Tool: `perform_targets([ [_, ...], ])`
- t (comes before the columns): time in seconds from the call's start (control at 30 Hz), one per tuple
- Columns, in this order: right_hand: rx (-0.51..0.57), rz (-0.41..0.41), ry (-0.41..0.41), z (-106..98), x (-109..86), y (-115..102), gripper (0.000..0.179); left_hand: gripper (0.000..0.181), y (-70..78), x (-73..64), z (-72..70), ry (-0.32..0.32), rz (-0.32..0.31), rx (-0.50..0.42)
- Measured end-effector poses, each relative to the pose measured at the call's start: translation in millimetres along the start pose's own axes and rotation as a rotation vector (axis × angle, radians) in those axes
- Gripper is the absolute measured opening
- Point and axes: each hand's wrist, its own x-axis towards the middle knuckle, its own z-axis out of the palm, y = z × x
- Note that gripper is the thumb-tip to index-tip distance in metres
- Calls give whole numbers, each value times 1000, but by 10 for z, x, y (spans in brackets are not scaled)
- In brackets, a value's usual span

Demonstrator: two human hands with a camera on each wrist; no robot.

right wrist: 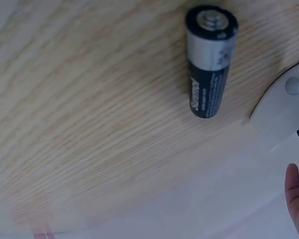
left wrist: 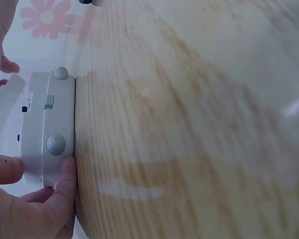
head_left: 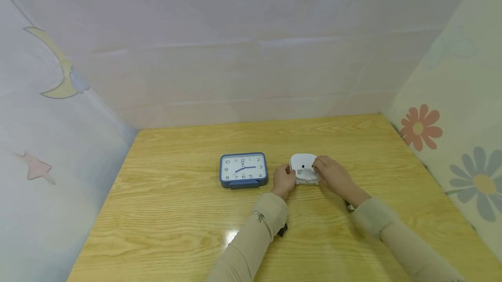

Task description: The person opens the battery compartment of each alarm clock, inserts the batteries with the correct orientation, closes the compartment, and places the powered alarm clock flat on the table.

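A small white rounded device (head_left: pixel 303 160) with stubby feet lies on the table, an open recess like a battery compartment showing on its upper side. My left hand (head_left: pixel 283 180) grips its left edge, thumb on top and fingers against the side in the left wrist view. At the device's right side is my right hand (head_left: pixel 333 175), pinching a thin white cover (left wrist: pixel 7 102) tilted above the body. A black and silver battery (right wrist: pixel 209 59) lies on the table near the right wrist, partly hidden in the head view.
A blue alarm clock (head_left: pixel 243 167) with a white dial lies face up left of the device. Some small black object (head_left: pixel 282 230) is mostly hidden by the left sleeve. Printed walls enclose the wooden table (head_left: pixel 176 212) at the back and sides.
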Motion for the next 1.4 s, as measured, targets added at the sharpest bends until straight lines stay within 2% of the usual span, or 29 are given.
perform_targets([
  [0.2, 15, 89, -2, -48, -45, 8, 19, 19, -4, 1, -6, -2, 2, -6],
  [0.37, 36, 235, -115, -119, -94, 33, 2, 21, -7, 2, -8, -7, 2, 14],
  [0.47, 47, 320, -185, -152, -120, 63, 6, 22, -4, -2, -7, -12, -8, 16],
  [0.6, 64, 394, -233, -187, -147, 116, 6, 24, -4, -4, 3, -18, -27, 3],
  [1.1, 82, 507, -333, -250, -344, 316, 8, 20, 9, -31, -7, 5, 3, 28],
  [1.4, 111, 574, -378, -260, -434, 423, 12, 25, -10, -10, -11, -30, -15, 20],
])
